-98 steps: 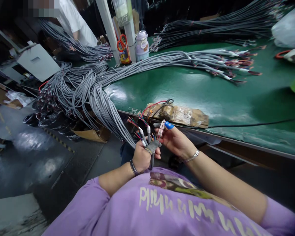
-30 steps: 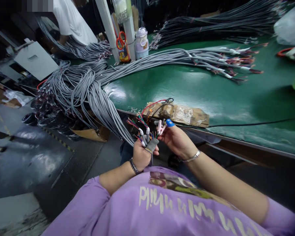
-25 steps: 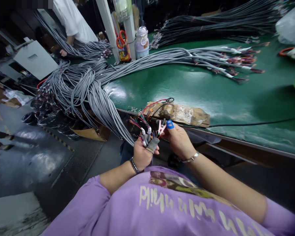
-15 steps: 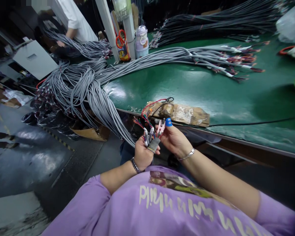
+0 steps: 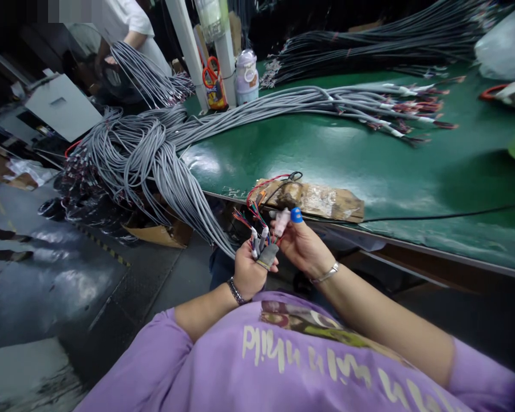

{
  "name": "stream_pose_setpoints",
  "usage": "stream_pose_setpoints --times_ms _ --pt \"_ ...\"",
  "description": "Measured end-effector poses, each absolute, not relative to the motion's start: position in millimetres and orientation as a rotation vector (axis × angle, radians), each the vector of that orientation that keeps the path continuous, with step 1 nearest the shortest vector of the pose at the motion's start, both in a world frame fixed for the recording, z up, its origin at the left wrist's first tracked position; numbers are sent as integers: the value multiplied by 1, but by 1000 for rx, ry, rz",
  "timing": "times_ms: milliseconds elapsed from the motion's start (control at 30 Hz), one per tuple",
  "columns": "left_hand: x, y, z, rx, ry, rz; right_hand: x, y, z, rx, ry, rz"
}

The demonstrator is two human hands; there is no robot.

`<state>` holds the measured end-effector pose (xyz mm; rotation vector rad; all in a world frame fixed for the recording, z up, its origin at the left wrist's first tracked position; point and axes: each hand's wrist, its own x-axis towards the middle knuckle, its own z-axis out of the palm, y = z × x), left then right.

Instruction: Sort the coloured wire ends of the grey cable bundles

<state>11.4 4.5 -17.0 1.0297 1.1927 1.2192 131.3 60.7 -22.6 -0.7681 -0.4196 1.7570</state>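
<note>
My left hand is closed around the ends of grey cables whose coloured wires fan out above my fist; a grey finger cot covers the thumb. My right hand, a blue cot on one fingertip, pinches a small pale clip right beside those wire ends. Both hands hover just in front of the near edge of the green table. The cables in my left fist belong to a thick grey cable bundle that droops off the table's left corner.
A taped cardboard piece with red and black leads lies at the table edge. Further grey and black cable bundles cross the table. Scissors and a bottle stand by white posts. Another person handles cables at far left.
My hands stayed close together, shifting slightly; the clip in my right hand has closed in on the wire ends. The other person at far left has lifted a bundle of cables.
</note>
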Motion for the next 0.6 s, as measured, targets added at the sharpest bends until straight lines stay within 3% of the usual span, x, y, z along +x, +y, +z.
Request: stream_pose_setpoints --times_ms 400,600 --pt "6 2 -11 1011 1183 1273 143 61 -19 -801 -596 1784" --pt "10 7 -5 1018 1207 1309 143 54 -23 -958 -907 1368"
